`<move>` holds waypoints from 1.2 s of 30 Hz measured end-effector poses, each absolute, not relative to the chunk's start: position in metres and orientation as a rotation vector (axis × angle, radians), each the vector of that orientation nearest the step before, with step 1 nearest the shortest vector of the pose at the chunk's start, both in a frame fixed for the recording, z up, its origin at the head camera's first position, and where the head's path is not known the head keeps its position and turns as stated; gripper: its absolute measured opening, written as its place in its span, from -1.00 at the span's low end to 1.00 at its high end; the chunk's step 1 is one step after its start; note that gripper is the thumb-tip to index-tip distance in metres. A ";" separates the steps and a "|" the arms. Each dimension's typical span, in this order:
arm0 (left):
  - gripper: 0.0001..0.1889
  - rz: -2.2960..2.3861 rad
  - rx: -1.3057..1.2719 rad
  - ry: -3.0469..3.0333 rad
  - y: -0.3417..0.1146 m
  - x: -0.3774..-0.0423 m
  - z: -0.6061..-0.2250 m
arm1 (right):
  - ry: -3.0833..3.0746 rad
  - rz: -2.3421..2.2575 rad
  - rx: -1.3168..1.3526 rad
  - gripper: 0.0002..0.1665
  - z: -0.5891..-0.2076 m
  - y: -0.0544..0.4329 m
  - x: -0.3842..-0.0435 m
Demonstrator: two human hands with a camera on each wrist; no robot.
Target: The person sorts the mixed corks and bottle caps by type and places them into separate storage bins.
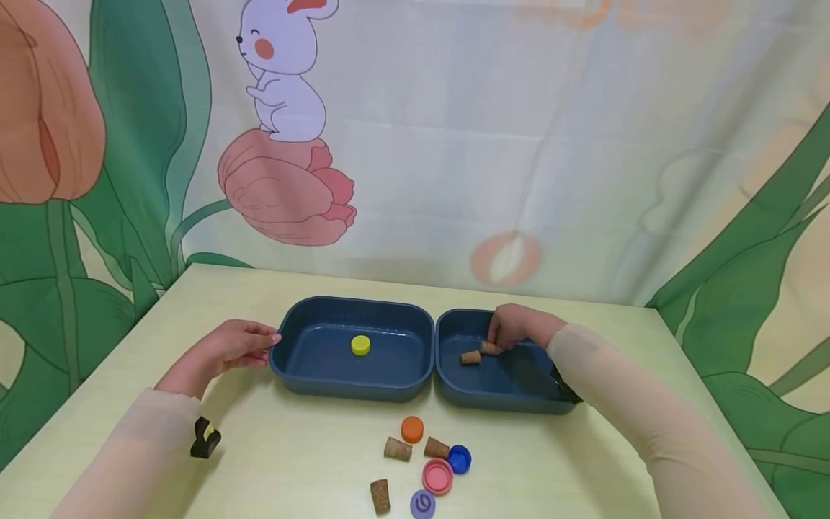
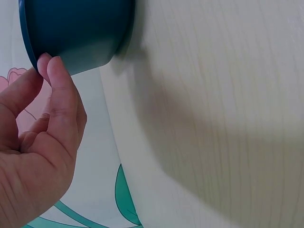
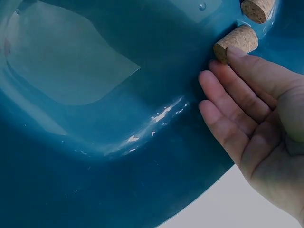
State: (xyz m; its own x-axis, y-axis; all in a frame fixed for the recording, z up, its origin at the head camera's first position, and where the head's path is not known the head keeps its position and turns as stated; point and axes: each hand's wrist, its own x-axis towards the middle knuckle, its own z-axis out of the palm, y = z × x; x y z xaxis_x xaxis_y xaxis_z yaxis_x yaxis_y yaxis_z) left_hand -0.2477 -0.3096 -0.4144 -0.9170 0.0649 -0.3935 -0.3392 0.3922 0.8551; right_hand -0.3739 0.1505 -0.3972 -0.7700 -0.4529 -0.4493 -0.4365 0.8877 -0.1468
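My left hand (image 1: 228, 347) pinches the left rim of the larger dark blue tray (image 1: 350, 390) with thumb and fingertips; the left wrist view shows them right on the tray's edge (image 2: 29, 40). A yellow bottle cap (image 1: 360, 345) lies in that tray. Inside the smaller blue tray (image 1: 506, 401), my right hand (image 1: 521, 326) has thumb and index finger on a cork (image 3: 240, 39), its other fingers nearly straight. Beside this one lies a second cork (image 1: 470, 358). From the head, the right hand's fingertips are partly hidden.
In front of the trays on the pale wooden table (image 1: 292, 454) lie more corks (image 1: 398, 449), an orange cap (image 1: 411, 429), a blue cap (image 1: 460, 459), a pink cap (image 1: 437, 476) and a purple cap (image 1: 423, 504). A printed curtain (image 1: 415, 180) hangs behind the table.
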 end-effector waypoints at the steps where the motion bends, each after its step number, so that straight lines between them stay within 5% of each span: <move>1: -0.45 1.532 -0.240 2.294 -0.310 -0.248 -0.415 | 2.569 -0.045 -0.646 -0.75 -0.397 0.150 -0.374; 20: -0.44 1.518 -0.266 2.296 -0.310 -0.248 -0.416 | 2.505 -0.101 -0.662 -0.69 -0.382 0.166 -0.374; 36: -0.44 1.516 -0.262 2.292 -0.310 -0.247 -0.415 | 2.608 -0.473 -0.875 -0.60 -0.326 0.208 -0.346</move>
State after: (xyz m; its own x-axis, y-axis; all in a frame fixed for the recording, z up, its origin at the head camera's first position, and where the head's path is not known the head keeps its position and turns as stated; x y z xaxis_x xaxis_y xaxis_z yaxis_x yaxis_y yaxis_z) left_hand -0.2475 -0.3095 -0.4150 -0.9109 0.0525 -0.4093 -0.3561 0.4012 0.8439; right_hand -0.3457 0.2078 -0.3256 -0.7488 -0.6261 -0.2175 -0.5098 0.7537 -0.4147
